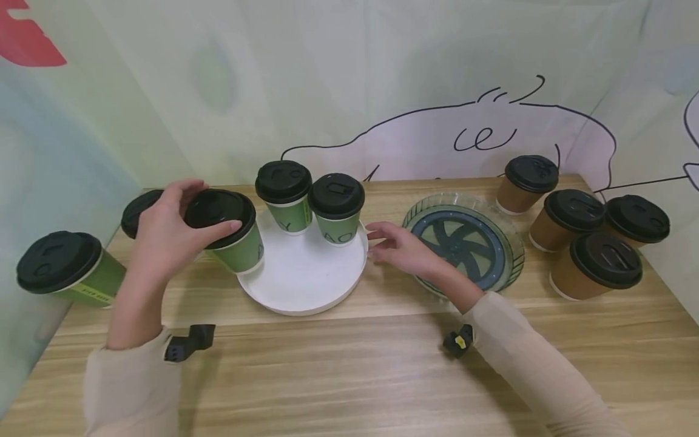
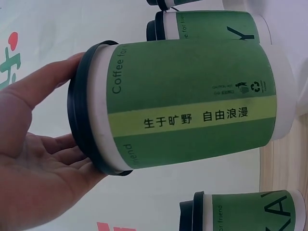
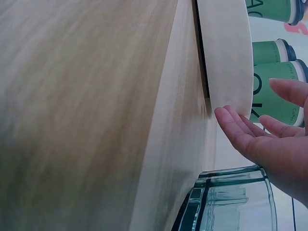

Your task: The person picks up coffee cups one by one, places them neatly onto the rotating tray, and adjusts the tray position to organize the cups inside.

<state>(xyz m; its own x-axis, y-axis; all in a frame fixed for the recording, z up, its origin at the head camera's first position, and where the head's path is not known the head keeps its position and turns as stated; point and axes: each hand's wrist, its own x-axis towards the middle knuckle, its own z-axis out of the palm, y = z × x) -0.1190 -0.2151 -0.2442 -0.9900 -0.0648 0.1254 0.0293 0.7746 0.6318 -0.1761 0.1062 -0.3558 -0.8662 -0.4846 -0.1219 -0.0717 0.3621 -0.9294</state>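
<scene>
My left hand (image 1: 164, 240) grips a green paper coffee cup (image 1: 241, 254) by its black lid, thumb on one side and fingers on the other. The cup's base is over the left edge of a white round turntable (image 1: 306, 276); whether it rests there I cannot tell. Two more lidded green cups stand at the turntable's back, one marked Y (image 1: 290, 217) and one marked AO (image 1: 338, 229). At the right rim, the fingertips of my right hand (image 1: 404, 249) touch the turntable's side, fingers extended, as the right wrist view shows. Nothing is held in that hand.
Farther left stand a green cup (image 1: 82, 267) and another cup (image 1: 136, 212) partly hidden behind my left hand. A clear glass turntable (image 1: 513, 243) with a blue ring lies to the right. Several brown lidded cups (image 1: 579, 273) are grouped at the table's right end.
</scene>
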